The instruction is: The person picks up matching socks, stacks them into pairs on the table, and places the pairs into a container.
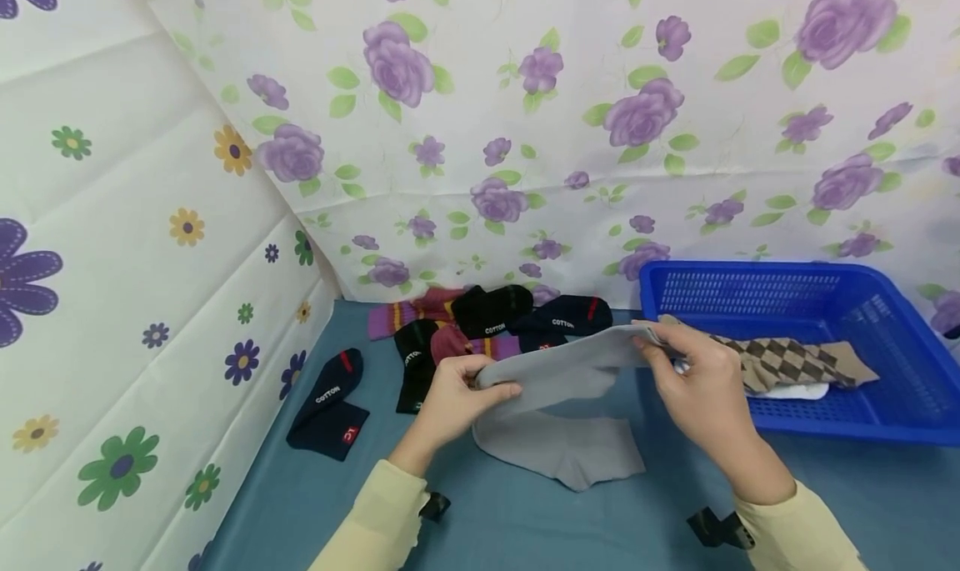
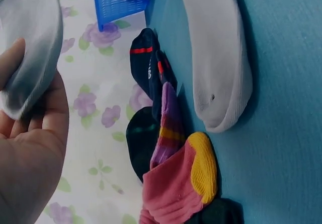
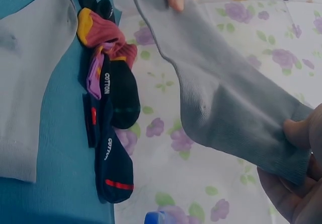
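Note:
A grey sock (image 1: 562, 366) is stretched in the air between both hands. My left hand (image 1: 453, 400) pinches its toe end, thumb on the near side. At the other end, my right hand (image 1: 693, 383) grips the cuff between thumb and fingers, as the right wrist view also shows on the held sock (image 3: 216, 90). Below it, a second grey sock (image 1: 558, 450) lies flat on the blue-covered table (image 1: 525, 525), its upper part overlapped by the held one in the head view.
Left of the hands lies a folded navy sock (image 1: 330, 404). Behind them is a pile with black socks (image 1: 491, 311) and pink, purple and yellow socks (image 2: 176, 183). At right, a blue basket (image 1: 862, 425) holds an argyle sock (image 1: 802, 361) and something white. Floral cloth (image 1: 450, 137) hangs behind.

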Available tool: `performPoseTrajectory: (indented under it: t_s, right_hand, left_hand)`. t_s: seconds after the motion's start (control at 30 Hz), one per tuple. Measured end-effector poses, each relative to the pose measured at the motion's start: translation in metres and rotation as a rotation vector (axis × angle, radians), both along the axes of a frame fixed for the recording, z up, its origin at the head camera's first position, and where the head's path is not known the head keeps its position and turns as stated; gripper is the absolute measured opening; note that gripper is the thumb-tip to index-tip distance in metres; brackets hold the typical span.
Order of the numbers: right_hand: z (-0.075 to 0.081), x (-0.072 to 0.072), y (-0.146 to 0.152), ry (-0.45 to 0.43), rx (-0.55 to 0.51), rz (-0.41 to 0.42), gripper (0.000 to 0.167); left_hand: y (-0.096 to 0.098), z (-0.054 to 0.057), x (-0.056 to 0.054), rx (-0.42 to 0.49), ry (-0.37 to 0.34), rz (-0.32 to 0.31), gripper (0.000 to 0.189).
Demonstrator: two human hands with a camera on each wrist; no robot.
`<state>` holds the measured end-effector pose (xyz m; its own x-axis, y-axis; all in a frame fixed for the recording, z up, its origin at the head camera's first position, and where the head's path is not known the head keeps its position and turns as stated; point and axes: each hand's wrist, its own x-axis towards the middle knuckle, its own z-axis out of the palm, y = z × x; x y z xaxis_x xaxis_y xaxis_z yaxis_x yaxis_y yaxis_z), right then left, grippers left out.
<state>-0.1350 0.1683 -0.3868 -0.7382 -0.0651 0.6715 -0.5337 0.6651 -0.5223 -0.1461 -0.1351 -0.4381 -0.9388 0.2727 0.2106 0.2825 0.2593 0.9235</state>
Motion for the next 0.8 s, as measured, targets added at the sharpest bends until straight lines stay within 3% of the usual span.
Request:
performPoseTrajectory:
  t_s: [0.2, 0.43, 0.57, 0.73, 0.8]
  right_hand:
    - [-0.003, -0.002, 0.004, 0.006, -0.021, -0.022, 0.024]
    - [-0.009, 0.001, 0.008, -0.114, -0.053, -0.044, 0.047]
    - [-0.013, 0.003, 0.009, -0.158, -0.062, -0.039, 0.033]
    - [-0.017, 0.003, 0.012, -0.114, -0.020, 0.003, 0.015]
    - [-0.019, 0.004, 0.014, -0.096, -0.005, 0.033, 0.016]
  left_hand:
    - [-0.006, 0.018, 0.005, 0.139, -0.038, -0.049, 0.016]
    - [-0.008, 0.027, 0.006, 0.122, -0.035, 0.011, 0.017]
    - [-0.009, 0.028, 0.005, 0.099, -0.043, 0.040, 0.015]
    - [-0.010, 0.030, 0.003, 0.106, -0.050, 0.043, 0.013]
    - [-0.011, 0.031, 0.003, 0.110, -0.063, 0.034, 0.013]
